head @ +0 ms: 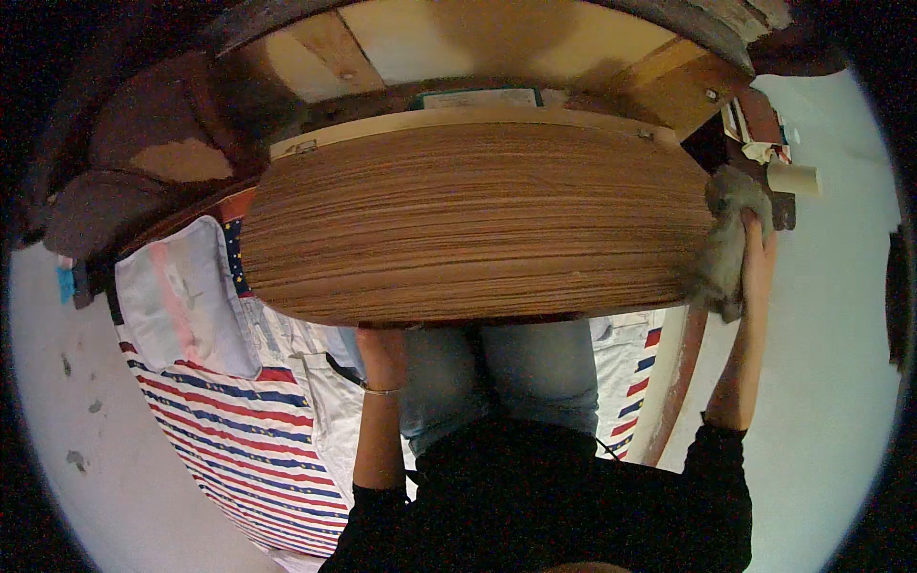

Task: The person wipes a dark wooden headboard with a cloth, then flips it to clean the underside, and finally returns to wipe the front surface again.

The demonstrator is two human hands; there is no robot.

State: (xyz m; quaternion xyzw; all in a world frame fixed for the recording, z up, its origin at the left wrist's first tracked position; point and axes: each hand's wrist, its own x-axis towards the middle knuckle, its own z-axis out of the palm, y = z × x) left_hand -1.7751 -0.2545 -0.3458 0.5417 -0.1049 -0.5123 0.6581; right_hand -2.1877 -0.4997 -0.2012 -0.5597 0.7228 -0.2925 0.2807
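Observation:
A wood-grain flap panel [466,222] stretches above my lap, with metal hinges along its far edge joining it to a wooden cabinet [444,36]. My right hand [756,236] grips a rumpled grey cloth [727,251] against the panel's right edge; the cloth is slightly blurred. Under the near edge, left of the middle, is my left hand [381,351], its fingers hidden by the panel. I cannot tell whether it grips the panel or only touches it from below.
A folded pale cloth [190,297] with a pink stripe lies on a striped bedsheet [243,444] at the left. Dark bundled fabric [107,211] sits behind it. Past my right hand are a whitish cylindrical object [793,179] and several small items on a dark surface.

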